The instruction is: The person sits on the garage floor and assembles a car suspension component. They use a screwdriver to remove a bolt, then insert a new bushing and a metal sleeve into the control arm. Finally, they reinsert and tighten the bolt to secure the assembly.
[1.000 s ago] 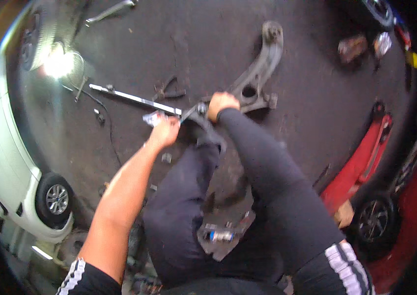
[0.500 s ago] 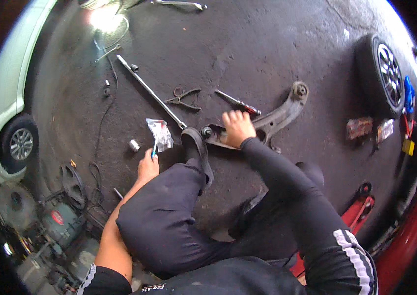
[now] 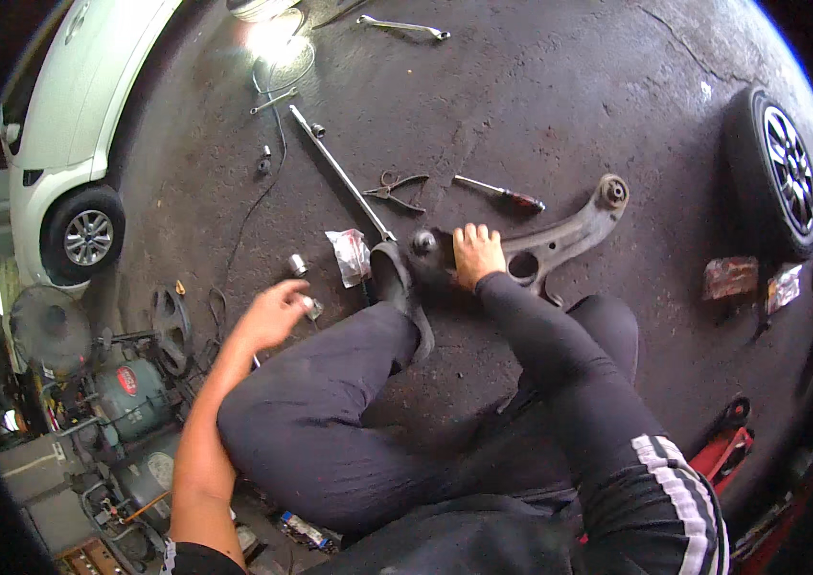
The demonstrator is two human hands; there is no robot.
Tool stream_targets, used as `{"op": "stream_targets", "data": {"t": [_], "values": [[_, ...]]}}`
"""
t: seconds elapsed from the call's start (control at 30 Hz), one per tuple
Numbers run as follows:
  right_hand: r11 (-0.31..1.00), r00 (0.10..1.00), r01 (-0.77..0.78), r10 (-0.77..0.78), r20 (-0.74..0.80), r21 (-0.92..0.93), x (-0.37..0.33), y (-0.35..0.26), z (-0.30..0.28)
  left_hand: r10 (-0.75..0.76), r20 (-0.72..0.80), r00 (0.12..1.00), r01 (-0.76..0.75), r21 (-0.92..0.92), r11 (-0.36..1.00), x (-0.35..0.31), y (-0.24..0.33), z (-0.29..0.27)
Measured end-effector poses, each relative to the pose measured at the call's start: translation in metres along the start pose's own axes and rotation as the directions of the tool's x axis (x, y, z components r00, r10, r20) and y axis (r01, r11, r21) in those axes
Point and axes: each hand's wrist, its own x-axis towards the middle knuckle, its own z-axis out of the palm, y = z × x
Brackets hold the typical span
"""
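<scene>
A car's control arm (image 3: 574, 240) lies on the dark floor in front of me, its ball joint end to the left and a bushing at the far right end. My right hand (image 3: 480, 256) grips it near the ball joint, fingers over the top. My left hand (image 3: 277, 314) hovers by my left knee, fingers loosely bent and apart. A small shiny metal piece (image 3: 312, 308) shows at its fingertips; whether they touch it is unclear. Just beyond sits a metal socket (image 3: 297, 264). A clear plastic bag (image 3: 349, 257) lies beside my left shoe (image 3: 393, 278).
Beyond the arm lie a long breaker bar (image 3: 344, 177), pliers (image 3: 399, 192), a screwdriver (image 3: 502, 193) and a wrench (image 3: 404, 28). A wheel (image 3: 780, 172) stands at right. A compressor (image 3: 128, 393) and a white car (image 3: 76, 125) occupy the left; a red jack (image 3: 727, 446) is at lower right.
My left hand has drawn back from the plastic bag, and the blue slim tool it held is no longer in it. The right hand stays on the control arm. The view has shifted.
</scene>
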Motion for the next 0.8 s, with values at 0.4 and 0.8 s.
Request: {"op": "stream_targets", "data": {"t": [0.4,0.8], "values": [[0.617,0.880,0.360,0.024,-0.475,0.700,-0.080,0.047,-0.251,0.497,-0.005,0.868,-0.497,0.014,0.868,-0.065,0.314,-0.051],[0.446,0.888,0.433,-0.064,-0.455,0.783,-0.127,0.045,-0.247,0.566,-0.022,0.824,-0.557,-0.211,0.803,-0.067,0.309,-0.005]]}}
